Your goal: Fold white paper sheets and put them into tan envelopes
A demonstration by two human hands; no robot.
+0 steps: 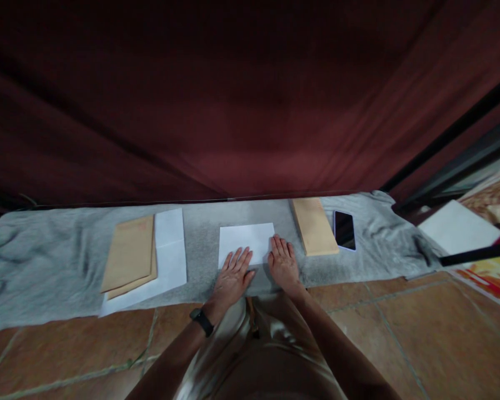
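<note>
A white sheet of paper [244, 236], perhaps folded, lies flat on the grey cloth in front of me. My left hand [233, 273] rests palm down over its lower left part, with fingers stretched out. At the sheet's right edge, my right hand [284, 265] lies flat, fingers extended and fairly close together. Neither hand grips anything. The paper's near edge is partly hidden under my hands.
To the left, brown envelopes [129, 253] overlap white paper sheets [170, 250]. A stack of tan envelopes [315, 228] and a phone [344, 230] lie to the right. Grey cloth [58, 250] covers the narrow surface; a dark red curtain [250, 111] hangs behind it.
</note>
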